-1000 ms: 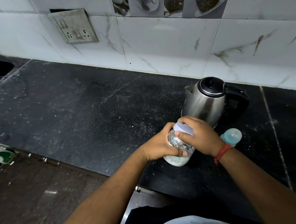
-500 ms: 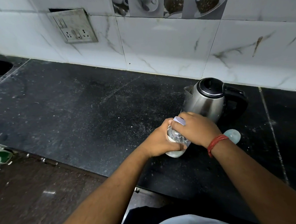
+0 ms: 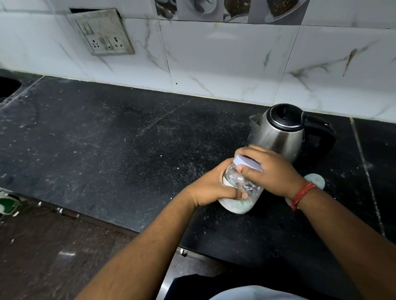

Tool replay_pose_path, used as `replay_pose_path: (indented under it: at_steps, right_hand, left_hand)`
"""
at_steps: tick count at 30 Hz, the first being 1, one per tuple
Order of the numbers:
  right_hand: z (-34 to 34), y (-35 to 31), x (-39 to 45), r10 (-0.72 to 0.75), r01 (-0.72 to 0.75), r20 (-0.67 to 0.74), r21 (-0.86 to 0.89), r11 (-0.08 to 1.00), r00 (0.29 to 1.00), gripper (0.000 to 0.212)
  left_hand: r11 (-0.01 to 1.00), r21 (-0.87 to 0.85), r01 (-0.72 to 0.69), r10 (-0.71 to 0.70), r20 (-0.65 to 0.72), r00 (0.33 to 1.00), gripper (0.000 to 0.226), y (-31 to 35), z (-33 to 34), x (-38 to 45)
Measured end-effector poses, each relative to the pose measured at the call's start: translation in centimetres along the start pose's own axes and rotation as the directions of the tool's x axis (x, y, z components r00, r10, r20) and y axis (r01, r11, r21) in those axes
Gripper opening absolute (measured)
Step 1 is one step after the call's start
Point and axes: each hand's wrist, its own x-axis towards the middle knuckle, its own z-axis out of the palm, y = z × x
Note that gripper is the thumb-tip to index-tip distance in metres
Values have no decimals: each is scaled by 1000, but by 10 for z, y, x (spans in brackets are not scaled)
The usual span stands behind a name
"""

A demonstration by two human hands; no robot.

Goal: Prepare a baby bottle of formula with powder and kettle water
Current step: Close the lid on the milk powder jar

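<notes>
A: hand status?
B: left hand wrapped around the clear bottle, fingers curled on its body. right hand clamped over the white cap on top.
A: bottle where?
B: base on the black bench, right of centre, tilted slightly left. pale stuff at the bottom.
A: surroundings?
B: steel kettle just behind the hands, lid on. pale teal cover right of the bottle, partly hidden by the right wrist. socket plate on far wall, well apart.
</notes>
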Motion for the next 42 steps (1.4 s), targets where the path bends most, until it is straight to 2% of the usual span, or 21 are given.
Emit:
replay_pose_path:
  at_steps: [3,5,8,10,12,14,17,19,21,24,26,28,31,33,35,39,42]
  right_hand:
    - [-11,3,2,-129,111,139,131,985,982,49]
    - [-20,2,4,-162,116,248,191,975,955,48]
    - [-31,2,4,-187,111,375,216,970,908,61]
    - [-33,2,4,-194,121,405,199,973,893,66]
    - [-33,3,3,-173,104,388,192,976,905,62]
    - [-31,1,3,-90,52,281,141,989,955,48]
    - [-26,-5,5,101,-88,174,-82,993,980,72]
    - [-22,-7,5,137,-105,187,-175,979,973,64]
    - [-21,-7,3,108,-88,224,-97,991,969,55]
    - [-23,-4,-2,10,-72,299,196,978,954,70]
    - [-21,-4,-3,6,-94,282,302,949,959,73]
    - [-17,-3,-1,68,-117,211,230,966,975,64]
    - [-14,-5,1,163,-161,132,-31,987,978,61]
    - [-14,-5,2,171,-163,121,-71,984,978,58]
    - [-14,-4,0,155,-153,152,-24,988,976,54]
    - [-16,4,-2,60,-137,266,280,950,962,71]
    - [-16,7,-1,89,-145,225,244,959,970,72]
  left_hand:
    - [999,-43,19,-15,85,996,87,4,-3,-2]
    - [999,-43,25,-21,106,994,89,6,-5,-2]
    - [1000,-18,12,-9,132,991,87,7,-9,-1]
    - [1000,0,6,-6,143,990,84,6,-11,-1]
    - [1000,20,23,-25,102,994,84,4,-12,-1]
    - [998,46,30,-32,35,999,87,3,-12,-1]
    - [996,81,34,-33,-17,999,90,1,-13,0]
    - [995,93,41,-39,-20,999,89,0,-12,1]
    - [994,100,48,-46,-13,999,89,-2,-11,2]
    - [994,96,57,-57,-5,998,91,-5,-9,1]
    - [995,87,54,-54,-2,999,92,-4,-7,0]
    - [995,90,52,-52,3,999,92,-3,-6,0]
    - [993,108,46,-47,1,999,93,-3,-6,1]
    - [992,115,45,-45,-3,999,93,-3,-6,1]
    - [992,119,44,-44,-4,999,93,-3,-6,1]
    - [993,103,51,-51,0,999,93,-6,-6,1]
    - [992,115,52,-52,-4,999,91,-7,-6,0]
